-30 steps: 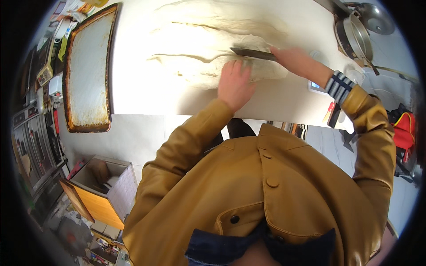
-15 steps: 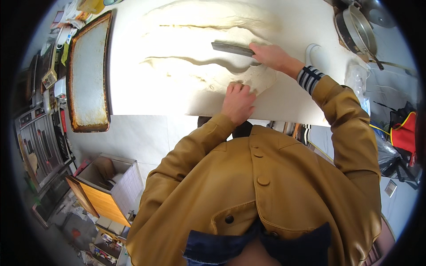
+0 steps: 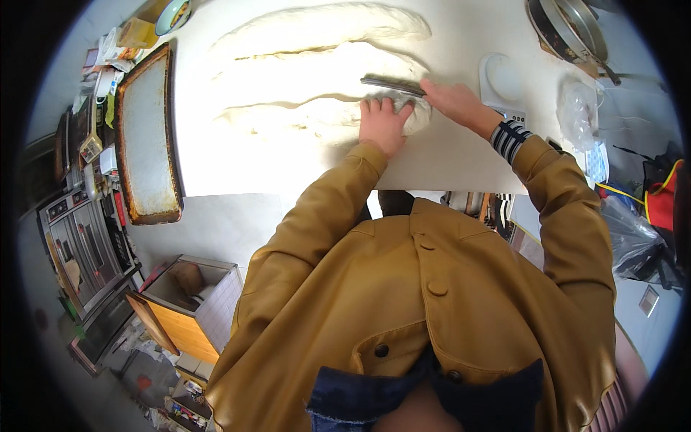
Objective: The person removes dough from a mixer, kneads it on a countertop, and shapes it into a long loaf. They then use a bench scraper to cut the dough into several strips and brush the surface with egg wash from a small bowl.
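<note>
Three long pale pieces of dough lie crosswise on the white table: a far one [image 3: 338,25], a middle one [image 3: 317,68] and a near one [image 3: 291,115]. My right hand [image 3: 457,104] is closed round the end of a knife [image 3: 389,86], whose grip is hidden in it. The long grey blade points left, over the right end of the dough between the middle and near pieces. My left hand [image 3: 384,128] rests on the right part of the near piece, fingers slightly spread and thumb apart, just on the near side of the blade.
A rusty-rimmed baking tray [image 3: 147,137] lies at the table's left. A white scale [image 3: 502,83] stands beyond my right hand, with a plastic bag [image 3: 577,115] and round pans [image 3: 568,32] farther right. A bowl [image 3: 173,16] sits far left. The table's near edge [image 3: 288,193] runs before me.
The knife has come nearer to my left hand and its blade shows narrower. My left hand has moved farther onto the dough, its fingers less curled. The whole view has shifted slightly.
</note>
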`<act>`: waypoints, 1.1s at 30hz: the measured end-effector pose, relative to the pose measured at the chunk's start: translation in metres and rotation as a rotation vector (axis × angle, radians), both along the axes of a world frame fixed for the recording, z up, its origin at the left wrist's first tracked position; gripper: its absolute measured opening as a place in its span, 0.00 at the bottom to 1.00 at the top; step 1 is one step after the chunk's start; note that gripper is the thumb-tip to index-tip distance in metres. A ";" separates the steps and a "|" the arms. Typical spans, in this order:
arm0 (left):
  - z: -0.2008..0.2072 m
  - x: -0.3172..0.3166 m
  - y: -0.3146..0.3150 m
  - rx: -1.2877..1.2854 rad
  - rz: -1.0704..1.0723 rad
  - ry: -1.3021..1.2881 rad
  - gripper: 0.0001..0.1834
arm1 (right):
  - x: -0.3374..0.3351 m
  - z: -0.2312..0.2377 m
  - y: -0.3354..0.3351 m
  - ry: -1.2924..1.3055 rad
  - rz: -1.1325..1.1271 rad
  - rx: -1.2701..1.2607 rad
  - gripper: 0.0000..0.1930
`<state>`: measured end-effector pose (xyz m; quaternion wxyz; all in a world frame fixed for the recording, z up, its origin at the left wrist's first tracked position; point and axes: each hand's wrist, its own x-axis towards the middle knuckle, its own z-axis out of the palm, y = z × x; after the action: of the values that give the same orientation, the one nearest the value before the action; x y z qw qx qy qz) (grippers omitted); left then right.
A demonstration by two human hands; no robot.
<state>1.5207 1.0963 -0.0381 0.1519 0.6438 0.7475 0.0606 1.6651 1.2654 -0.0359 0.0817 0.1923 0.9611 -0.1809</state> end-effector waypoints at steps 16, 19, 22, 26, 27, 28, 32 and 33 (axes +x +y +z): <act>0.025 0.006 0.045 -0.067 -0.224 -0.227 0.24 | 0.039 0.102 -0.004 0.458 -0.651 -0.269 0.19; 0.027 -0.041 0.073 0.004 -0.209 -0.009 0.28 | 0.043 0.110 -0.009 0.522 -0.688 -0.322 0.17; 0.018 -0.064 0.085 -0.116 -0.303 0.318 0.42 | 0.052 0.108 -0.015 0.550 -0.744 -0.304 0.16; 0.009 -0.065 0.099 -0.125 -0.288 0.351 0.42 | 0.073 0.097 -0.021 0.548 -0.784 -0.301 0.17; 0.008 -0.064 0.103 -0.152 -0.274 0.375 0.41 | 0.080 0.094 -0.023 0.561 -0.767 -0.280 0.18; 0.009 -0.062 0.107 -0.140 -0.215 0.296 0.40 | 0.087 0.092 -0.023 0.581 -0.748 -0.256 0.19; 0.005 -0.050 0.114 -0.018 0.062 -0.032 0.30 | 0.118 0.092 -0.028 0.535 -0.854 -0.324 0.17; 0.002 -0.044 0.113 0.020 0.120 -0.124 0.29 | 0.120 0.091 -0.028 0.558 -0.872 -0.265 0.17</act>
<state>1.4763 1.2088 -0.0365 0.1875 0.5943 0.7733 0.1168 1.7854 1.2376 0.0550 -0.2360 0.5064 0.7462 -0.3622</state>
